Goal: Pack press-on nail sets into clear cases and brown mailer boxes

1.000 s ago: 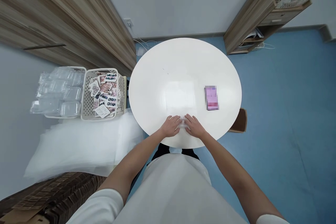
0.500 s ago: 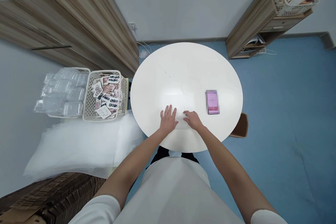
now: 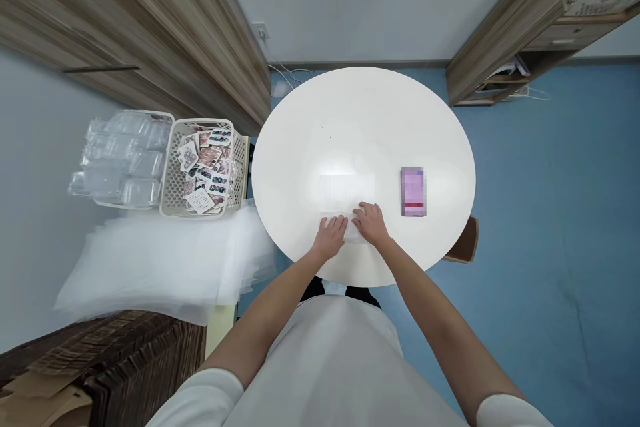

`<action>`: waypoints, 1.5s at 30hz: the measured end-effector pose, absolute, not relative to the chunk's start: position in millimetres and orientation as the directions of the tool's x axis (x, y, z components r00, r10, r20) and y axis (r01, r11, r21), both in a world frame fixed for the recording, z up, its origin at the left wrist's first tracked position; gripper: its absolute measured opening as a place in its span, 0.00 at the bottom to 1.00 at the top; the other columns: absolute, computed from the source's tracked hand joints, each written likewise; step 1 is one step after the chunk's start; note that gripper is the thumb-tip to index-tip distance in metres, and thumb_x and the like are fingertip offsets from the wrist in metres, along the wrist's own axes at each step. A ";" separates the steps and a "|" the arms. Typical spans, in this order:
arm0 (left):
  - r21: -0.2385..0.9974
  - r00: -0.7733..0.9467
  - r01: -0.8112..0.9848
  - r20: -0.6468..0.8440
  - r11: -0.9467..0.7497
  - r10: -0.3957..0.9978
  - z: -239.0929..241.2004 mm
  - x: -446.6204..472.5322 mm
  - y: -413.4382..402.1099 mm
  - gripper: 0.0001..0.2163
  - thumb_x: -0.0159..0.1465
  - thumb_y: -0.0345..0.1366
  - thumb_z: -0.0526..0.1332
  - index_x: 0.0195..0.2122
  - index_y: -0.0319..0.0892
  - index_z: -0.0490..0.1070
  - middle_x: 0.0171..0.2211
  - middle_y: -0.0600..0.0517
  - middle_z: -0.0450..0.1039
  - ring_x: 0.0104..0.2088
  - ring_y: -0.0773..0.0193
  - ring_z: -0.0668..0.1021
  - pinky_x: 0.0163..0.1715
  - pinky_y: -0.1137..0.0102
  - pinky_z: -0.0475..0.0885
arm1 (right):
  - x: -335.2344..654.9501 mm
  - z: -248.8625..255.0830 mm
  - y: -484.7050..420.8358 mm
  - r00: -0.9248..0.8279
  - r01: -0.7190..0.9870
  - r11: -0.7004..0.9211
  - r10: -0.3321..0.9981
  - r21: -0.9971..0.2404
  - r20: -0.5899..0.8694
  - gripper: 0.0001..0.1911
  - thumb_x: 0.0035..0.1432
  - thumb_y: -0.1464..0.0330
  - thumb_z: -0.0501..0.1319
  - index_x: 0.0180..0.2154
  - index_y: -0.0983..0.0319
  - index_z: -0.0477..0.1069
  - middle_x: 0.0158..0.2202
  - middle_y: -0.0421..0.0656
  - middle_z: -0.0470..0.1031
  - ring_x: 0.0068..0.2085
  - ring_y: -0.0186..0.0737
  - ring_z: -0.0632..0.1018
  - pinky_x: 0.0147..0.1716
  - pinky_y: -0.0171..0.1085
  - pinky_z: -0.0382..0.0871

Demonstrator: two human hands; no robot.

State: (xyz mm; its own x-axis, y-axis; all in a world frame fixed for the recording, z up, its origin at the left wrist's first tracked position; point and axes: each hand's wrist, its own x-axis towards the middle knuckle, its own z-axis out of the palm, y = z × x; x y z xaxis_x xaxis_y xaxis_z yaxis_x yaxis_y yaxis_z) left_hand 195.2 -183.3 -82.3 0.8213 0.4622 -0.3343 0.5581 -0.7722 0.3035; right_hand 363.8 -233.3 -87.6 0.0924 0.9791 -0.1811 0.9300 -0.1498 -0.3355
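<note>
A translucent, pale wrapping sheet (image 3: pixel 347 188) lies on the white round table (image 3: pixel 300 127) near its front edge, hard to make out against the tabletop. Its near part looks folded over, with a small clear bundle between my hands; what it holds inside cannot be made out. My left hand (image 3: pixel 331 235) grips this near part from the left, its fingers bent and close together. From the right, my right hand (image 3: pixel 371 221) has curled fingers on the same fold. To the right lies a phone-like pink-purple rectangle (image 3: pixel 413 191), its surface pixelated.
Left of the table stand a basket of clear plastic boxes (image 3: pixel 125 153) and a basket (image 3: pixel 171 180) of printed cards. A stack of translucent sheets (image 3: pixel 155 260) lies before them, above folded cardboard (image 3: pixel 145 360). A brown bin (image 3: pixel 465 240) stands under the table's right edge.
My left hand has gone from spread fingers to bent ones on the fold. My right hand has shifted slightly forward. More of the sheet shows beyond the hands; the whole view has shifted a little.
</note>
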 end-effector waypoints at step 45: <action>0.433 0.853 0.520 -0.215 -0.736 0.476 -85.1 211.0 -172.5 0.23 0.60 0.35 0.52 0.57 0.42 0.54 0.59 0.43 0.53 0.60 0.53 0.55 0.56 0.55 0.49 | 392.6 -69.6 -190.0 0.344 0.742 -0.527 0.829 -0.414 -0.440 0.18 0.53 0.62 0.55 0.46 0.60 0.64 0.46 0.47 0.67 0.47 0.44 0.68 0.45 0.42 0.58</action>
